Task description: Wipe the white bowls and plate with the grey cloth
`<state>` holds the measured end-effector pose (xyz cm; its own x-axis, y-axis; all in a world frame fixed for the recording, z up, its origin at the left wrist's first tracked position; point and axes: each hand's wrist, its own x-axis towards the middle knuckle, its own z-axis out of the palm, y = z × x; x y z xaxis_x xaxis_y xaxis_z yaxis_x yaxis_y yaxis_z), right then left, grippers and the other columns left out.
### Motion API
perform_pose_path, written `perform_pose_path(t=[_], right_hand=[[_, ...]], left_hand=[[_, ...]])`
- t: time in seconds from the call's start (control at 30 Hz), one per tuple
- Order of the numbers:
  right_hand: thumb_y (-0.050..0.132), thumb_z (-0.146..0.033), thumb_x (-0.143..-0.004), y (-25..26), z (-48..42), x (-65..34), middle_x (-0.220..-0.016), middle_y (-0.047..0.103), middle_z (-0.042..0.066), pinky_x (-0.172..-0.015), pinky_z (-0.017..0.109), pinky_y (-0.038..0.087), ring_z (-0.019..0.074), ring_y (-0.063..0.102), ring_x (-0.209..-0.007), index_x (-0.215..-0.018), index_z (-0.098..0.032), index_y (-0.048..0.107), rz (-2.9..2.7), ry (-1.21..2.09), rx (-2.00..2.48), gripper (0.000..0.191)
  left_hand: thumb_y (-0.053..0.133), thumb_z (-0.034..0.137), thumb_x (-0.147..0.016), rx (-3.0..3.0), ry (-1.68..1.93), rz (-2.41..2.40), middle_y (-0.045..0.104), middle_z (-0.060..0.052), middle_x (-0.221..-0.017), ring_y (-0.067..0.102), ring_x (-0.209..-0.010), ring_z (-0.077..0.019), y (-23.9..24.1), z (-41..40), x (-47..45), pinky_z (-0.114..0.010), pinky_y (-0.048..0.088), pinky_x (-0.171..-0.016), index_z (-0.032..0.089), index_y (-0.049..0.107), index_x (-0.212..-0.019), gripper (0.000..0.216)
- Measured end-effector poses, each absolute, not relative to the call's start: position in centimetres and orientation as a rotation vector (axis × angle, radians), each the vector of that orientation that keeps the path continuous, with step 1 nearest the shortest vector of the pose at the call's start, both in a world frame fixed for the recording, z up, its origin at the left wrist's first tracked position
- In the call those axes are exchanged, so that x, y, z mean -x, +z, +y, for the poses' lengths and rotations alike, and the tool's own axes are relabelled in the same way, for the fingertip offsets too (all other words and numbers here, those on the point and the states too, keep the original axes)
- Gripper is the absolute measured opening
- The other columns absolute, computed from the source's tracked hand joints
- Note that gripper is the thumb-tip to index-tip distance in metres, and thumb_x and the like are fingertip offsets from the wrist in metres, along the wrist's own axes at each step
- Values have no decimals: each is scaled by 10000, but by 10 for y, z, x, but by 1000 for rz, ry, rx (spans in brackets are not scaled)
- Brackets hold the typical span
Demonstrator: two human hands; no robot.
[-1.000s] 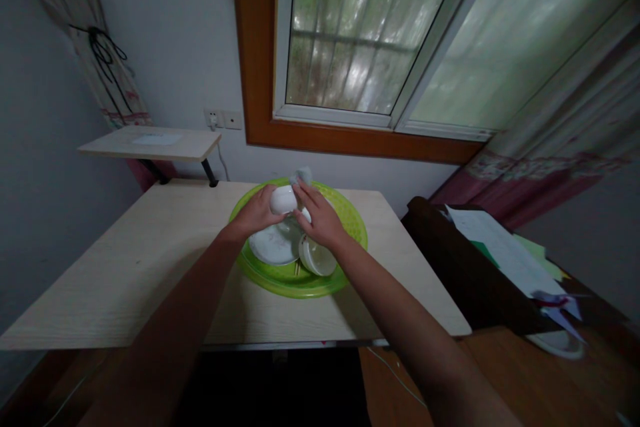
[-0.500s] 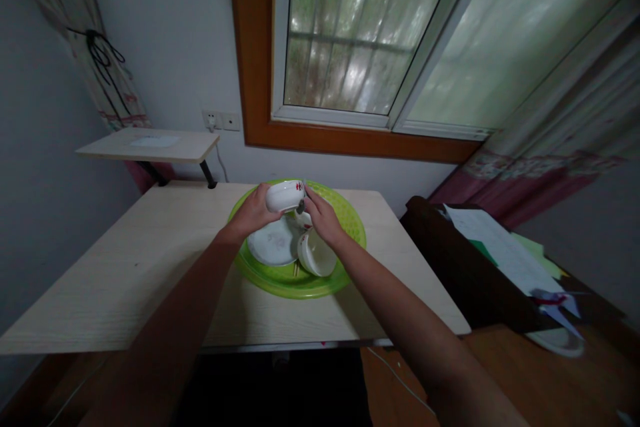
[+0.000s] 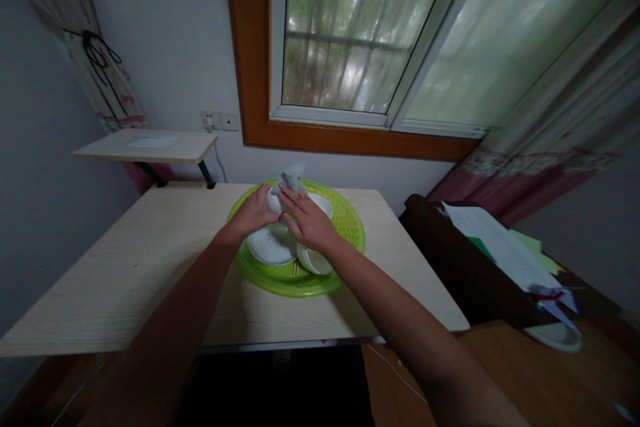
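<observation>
A person's two bare hands work over a round green tray (image 3: pixel 353 217) on a pale wooden tabletop (image 3: pixel 165 280) beneath a barred window (image 3: pixel 345 33). The left hand (image 3: pixel 254 213) curls around the side of a small white bowl (image 3: pixel 273 201), gripping it between thumb and fingers above the tray. The right hand (image 3: pixel 313 220), fingers laid out close together, presses a grey patterned cloth (image 3: pixel 290 177) to the bowl, its loose end flaring up past the fingertips.

Half a second ago, the bowl showed its side and a red motif, with the right hand at its right end; now that hand has swept leftward across it, hiding the motif and most of the bowl, and the cloth stands in plain sight. The shift suggests a rubbing stroke, the left hand steadying the bowl while the right passes the cloth over it.

Below, a white plate (image 3: pixel 270 250) lies in the tray, a second bowl (image 3: pixel 315 261) tilts beside it, and chopsticks (image 3: pixel 296 268) poke out between them. Another white dish (image 3: pixel 323 203) shows behind the right hand, partly covered.
</observation>
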<state>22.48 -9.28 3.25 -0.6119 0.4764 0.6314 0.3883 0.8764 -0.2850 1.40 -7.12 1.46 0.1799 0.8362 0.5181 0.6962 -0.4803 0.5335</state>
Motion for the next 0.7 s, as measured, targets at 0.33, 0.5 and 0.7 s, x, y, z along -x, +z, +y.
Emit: perform_pose_path(t=[0.33, 0.5, 0.7], right_hand=[[385, -505, -1022, 15, -65, -241, -1557, 456, 46, -1235, 470, 282, 222, 403, -1458, -1504, -263, 457, -1908, 530, 924, 545], [403, -550, -1004, 9, -59, -244, -1481, 550, 54, -1204, 474, 342, 232, 490, -1396, -1443, -249, 542, -1799, 654, 992, 550], [380, -441, -1033, 21, -73, -241, -1586, 409, 50, -1235, 464, 288, 220, 386, -1469, -1518, -261, 436, -1990, 407, 829, 521]], left_hand=[[800, 373, -651, -2195, 1188, 1530, 634, -91, -1078, 632, -1001, -282, 21, -78, -17, -397, 508, -825, 212, 490, -1128, 591], [807, 367, -643, -2175, 1240, 1503, 637, -80, -1079, 629, -1000, -268, 21, -78, -15, -392, 506, -836, 223, 498, -1122, 588], [808, 399, -645, -2164, 1229, 1547, 642, -69, -1030, 639, -950, -258, 23, -79, -16, -362, 506, -778, 214, 495, -1095, 579]])
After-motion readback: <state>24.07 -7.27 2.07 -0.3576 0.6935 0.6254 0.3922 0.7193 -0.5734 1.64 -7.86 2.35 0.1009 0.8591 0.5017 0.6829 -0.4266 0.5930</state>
